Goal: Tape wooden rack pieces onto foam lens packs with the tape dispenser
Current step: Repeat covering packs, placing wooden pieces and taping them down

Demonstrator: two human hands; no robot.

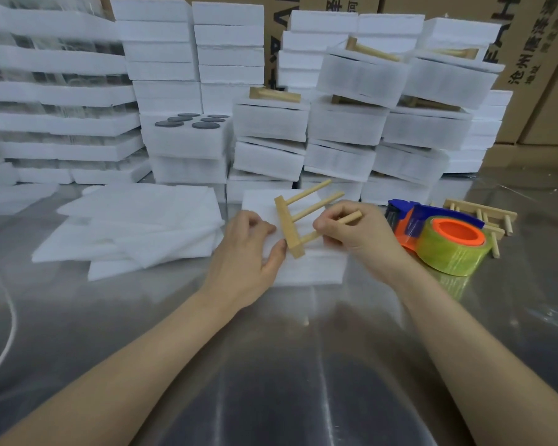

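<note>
Wooden rack piece (291,226) lies on the foam pack (306,268), between both hands. Its base bar runs near-to-far; the dowels point away and rightward. Right hand (351,233) pinches the nearest dowel. Left hand (245,252) rests bent-fingered on the pack, thumb at the bar's near end; grip cannot be told. Tape dispenser (432,233) lies just right of the right hand.

brown cardboard boxes (535,75) along the back, shiny grey tabletop (271,365), white cable (10,333) at left
</note>
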